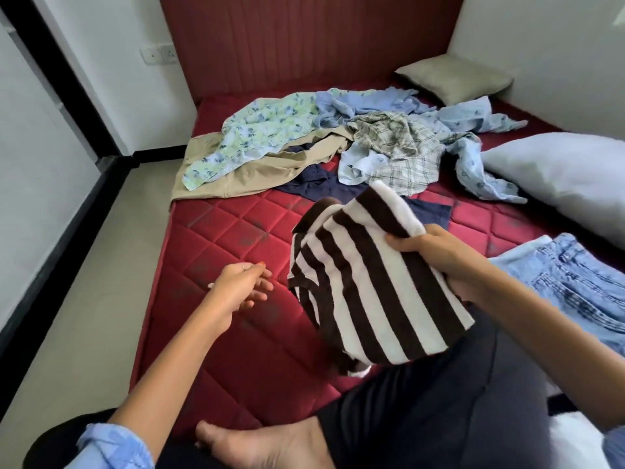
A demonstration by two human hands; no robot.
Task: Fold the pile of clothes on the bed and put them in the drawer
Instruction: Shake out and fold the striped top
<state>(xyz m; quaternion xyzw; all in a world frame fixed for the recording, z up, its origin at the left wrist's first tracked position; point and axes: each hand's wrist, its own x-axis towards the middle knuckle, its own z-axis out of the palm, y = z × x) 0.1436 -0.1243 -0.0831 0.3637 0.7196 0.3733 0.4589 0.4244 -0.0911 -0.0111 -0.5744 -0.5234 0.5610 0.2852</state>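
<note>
Holding the folded striped garment [372, 282] at centre frame, my right hand [436, 252] pinching its upper right edge, thumb on top. My left hand [236, 289] hangs loose at centre left over the red mattress [220, 238], gripping nothing. The unfolded pile [338, 143] sits upper centre; folded jeans [575, 282] lie at right. No drawer in view. Best move, I judge: bring my left hand under the lower edge so the fold stays square, then set it flat beside the jeans.

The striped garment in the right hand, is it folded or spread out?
Folded: the striped garment forms a compact, layered bundle gripped by the right hand.
</note>
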